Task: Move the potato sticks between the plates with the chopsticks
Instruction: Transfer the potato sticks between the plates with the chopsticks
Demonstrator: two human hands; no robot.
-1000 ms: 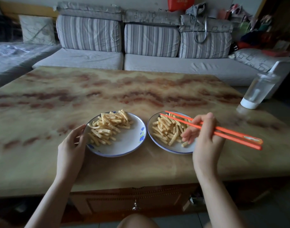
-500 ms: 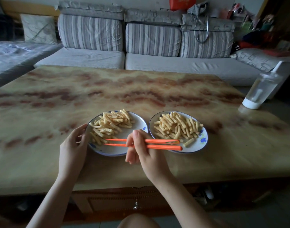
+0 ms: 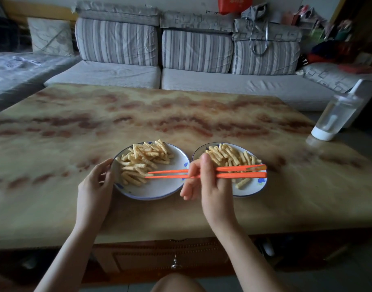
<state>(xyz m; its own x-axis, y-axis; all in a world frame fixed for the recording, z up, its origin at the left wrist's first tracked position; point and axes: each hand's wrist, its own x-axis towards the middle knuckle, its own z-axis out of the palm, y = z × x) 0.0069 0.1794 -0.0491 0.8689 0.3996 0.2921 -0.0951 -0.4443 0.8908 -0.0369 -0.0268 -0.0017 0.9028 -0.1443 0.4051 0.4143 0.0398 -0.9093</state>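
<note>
Over the table point(image 3: 180, 114), the right hand point(image 3: 210, 186) has swung across to the left plate point(image 3: 159, 193), fingers curled round the orange chopsticks point(image 3: 233, 171). The left hand point(image 3: 94, 184) pinches the rim at nine o'clock. The tips, slightly apart, reach the potato sticks point(image 3: 142, 157): best to close on one stick and lift level. The right plate point(image 3: 252, 191) waits at three o'clock, and the bottle point(image 3: 334, 116) at two o'clock is well apart.

Right plate point(image 3: 251, 192) partly behind right hand point(image 3: 212, 189), bottle point(image 3: 336, 114) blurred

Bare forearms point(image 3: 79, 239), bare left hand point(image 3: 94, 186), right hand point(image 3: 211, 187), bare knee point(image 3: 176, 283)
</note>
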